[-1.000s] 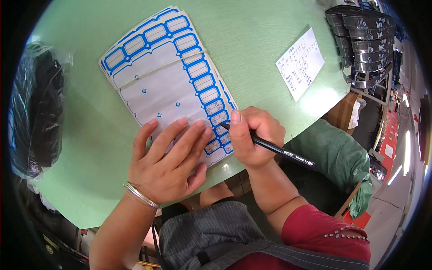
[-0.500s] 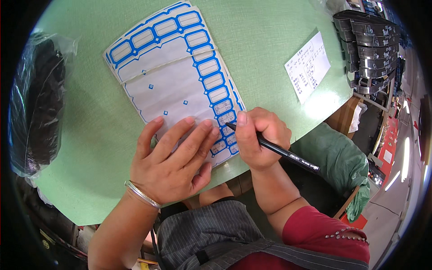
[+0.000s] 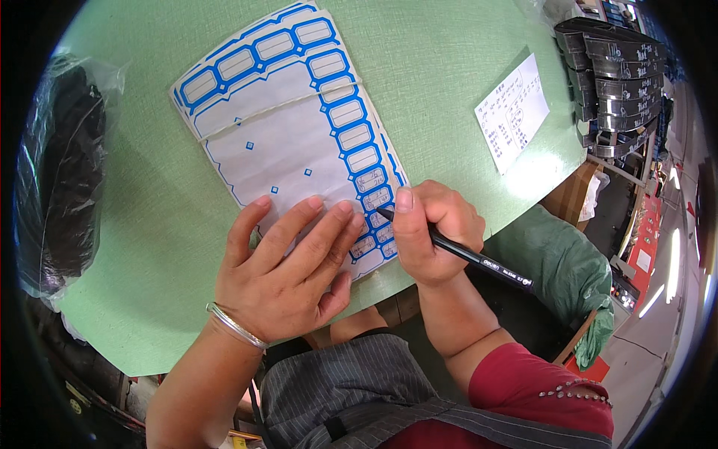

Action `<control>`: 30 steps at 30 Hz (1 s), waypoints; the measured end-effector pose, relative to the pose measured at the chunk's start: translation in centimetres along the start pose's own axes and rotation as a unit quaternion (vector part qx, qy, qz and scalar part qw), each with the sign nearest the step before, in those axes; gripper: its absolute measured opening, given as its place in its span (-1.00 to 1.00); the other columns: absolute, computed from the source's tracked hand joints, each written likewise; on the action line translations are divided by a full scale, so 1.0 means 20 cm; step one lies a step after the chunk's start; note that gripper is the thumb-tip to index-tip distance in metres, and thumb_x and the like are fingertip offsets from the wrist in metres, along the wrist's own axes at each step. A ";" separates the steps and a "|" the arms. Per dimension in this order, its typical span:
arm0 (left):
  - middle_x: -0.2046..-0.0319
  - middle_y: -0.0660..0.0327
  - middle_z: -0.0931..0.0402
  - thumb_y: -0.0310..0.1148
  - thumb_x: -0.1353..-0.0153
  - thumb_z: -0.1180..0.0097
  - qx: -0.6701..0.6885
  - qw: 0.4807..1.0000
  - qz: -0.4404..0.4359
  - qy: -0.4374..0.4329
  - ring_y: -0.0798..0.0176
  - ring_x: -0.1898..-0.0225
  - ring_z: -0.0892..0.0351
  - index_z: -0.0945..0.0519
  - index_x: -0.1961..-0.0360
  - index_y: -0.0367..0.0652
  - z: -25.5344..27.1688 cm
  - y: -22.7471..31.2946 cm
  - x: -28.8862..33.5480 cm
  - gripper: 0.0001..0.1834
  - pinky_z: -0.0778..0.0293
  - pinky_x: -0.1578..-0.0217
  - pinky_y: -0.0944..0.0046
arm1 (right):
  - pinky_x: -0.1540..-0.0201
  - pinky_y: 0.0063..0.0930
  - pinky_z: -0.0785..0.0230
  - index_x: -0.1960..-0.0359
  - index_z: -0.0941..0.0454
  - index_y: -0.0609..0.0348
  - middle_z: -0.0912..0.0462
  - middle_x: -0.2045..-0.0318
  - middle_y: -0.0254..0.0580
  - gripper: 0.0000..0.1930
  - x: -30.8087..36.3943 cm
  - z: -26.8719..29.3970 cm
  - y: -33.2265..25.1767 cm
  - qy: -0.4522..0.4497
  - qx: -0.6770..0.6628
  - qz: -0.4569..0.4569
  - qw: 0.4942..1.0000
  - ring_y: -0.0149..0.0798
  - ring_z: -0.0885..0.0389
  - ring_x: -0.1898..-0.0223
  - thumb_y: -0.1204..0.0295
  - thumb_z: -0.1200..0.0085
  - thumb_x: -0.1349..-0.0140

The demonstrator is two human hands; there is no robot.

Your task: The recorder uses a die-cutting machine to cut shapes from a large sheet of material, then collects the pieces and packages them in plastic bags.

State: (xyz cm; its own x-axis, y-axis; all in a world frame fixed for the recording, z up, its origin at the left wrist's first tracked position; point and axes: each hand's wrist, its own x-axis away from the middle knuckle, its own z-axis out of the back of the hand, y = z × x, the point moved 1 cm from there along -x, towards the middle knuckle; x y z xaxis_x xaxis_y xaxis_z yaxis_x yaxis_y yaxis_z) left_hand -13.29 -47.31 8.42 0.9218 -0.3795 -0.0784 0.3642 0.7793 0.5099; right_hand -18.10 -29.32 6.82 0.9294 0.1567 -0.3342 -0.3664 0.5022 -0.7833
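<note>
A stack of blue-bordered label sheets [image 3: 277, 153] lies tilted on the table, with a thin pale band [image 3: 299, 97] stretched across its upper part. My left hand [image 3: 288, 269] rests flat on the lower part of the stack, fingers spread, hiding some labels. In my right hand [image 3: 441, 228] is a black pen [image 3: 479, 258], gripped between thumb and fingers. Its tip is at a label in the lower part of the right-hand column. Handwriting marks several labels around the tip; those higher in that column show only printed lines.
The green table [image 3: 441, 90] has its near edge by my lap. At its right lies a white handwritten note [image 3: 512, 112]. A plastic-wrapped black bundle [image 3: 63, 179] stands on the left. Stacked black curved pieces [image 3: 617, 82] are beyond the right edge, with a green cloth [image 3: 557, 269] below.
The pen tip and my right hand have shifted very slightly downward at the label. My left hand stays in place on the sheets.
</note>
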 end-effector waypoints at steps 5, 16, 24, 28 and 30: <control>-0.06 0.39 -0.50 -0.19 0.09 -0.17 0.002 1.000 0.001 -0.001 0.28 -0.12 -0.39 -0.64 0.03 0.07 0.00 0.00 0.00 -0.50 -0.06 -0.27 0.00 | 0.72 -0.48 -0.15 0.63 -0.32 0.13 -0.43 0.74 -0.23 -0.72 -0.01 0.01 -0.01 0.000 0.013 -0.007 1.000 -0.31 -0.39 0.76 0.59 -0.20 -0.10; -0.05 0.40 -0.50 -0.20 0.10 -0.18 0.003 1.000 0.004 0.001 0.29 -0.11 -0.40 -0.65 0.03 0.07 0.00 0.00 0.00 -0.51 -0.07 -0.26 0.00 | 0.63 -0.61 -0.19 0.56 -0.35 0.24 -0.53 0.66 -0.21 -0.79 0.00 0.02 -0.01 -0.012 0.015 -0.005 1.000 -0.52 -0.35 0.68 0.60 -0.11 -0.19; -0.05 0.40 -0.50 -0.20 0.11 -0.18 -0.005 1.000 0.001 0.004 0.29 -0.11 -0.40 -0.64 0.03 0.07 0.00 0.00 0.00 -0.50 -0.08 -0.25 0.00 | 0.72 -0.47 -0.17 0.63 -0.33 0.13 -0.44 0.74 -0.22 -0.72 0.00 0.00 -0.02 0.017 0.011 -0.025 0.999 -0.32 -0.39 0.77 0.56 -0.19 -0.13; -0.06 0.40 -0.49 -0.19 0.10 -0.18 -0.009 1.000 -0.007 0.010 0.30 -0.11 -0.39 -0.64 0.02 0.07 -0.01 0.00 0.00 -0.50 -0.09 -0.25 0.00 | 0.71 -0.47 -0.17 0.63 -0.33 0.12 -0.44 0.74 -0.22 -0.72 -0.01 0.01 -0.02 0.011 0.025 -0.026 0.999 -0.30 -0.39 0.76 0.55 -0.19 -0.13; -0.06 0.40 -0.49 -0.19 0.10 -0.18 -0.009 1.000 -0.005 0.008 0.29 -0.11 -0.39 -0.64 0.02 0.07 -0.01 0.00 0.00 -0.50 -0.09 -0.25 0.00 | 0.71 -0.46 -0.17 0.63 -0.33 0.12 -0.44 0.74 -0.22 -0.72 0.00 0.01 -0.02 0.004 0.015 -0.034 0.999 -0.29 -0.39 0.76 0.55 -0.19 -0.13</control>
State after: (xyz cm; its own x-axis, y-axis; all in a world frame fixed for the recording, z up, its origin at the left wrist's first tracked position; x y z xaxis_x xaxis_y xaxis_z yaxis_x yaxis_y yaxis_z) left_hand -13.35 -47.19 8.24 0.9198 -0.3797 -0.0984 0.3764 0.7839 0.4937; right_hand -18.06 -29.31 7.21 0.9517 0.1140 -0.2849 -0.3003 0.5375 -0.7880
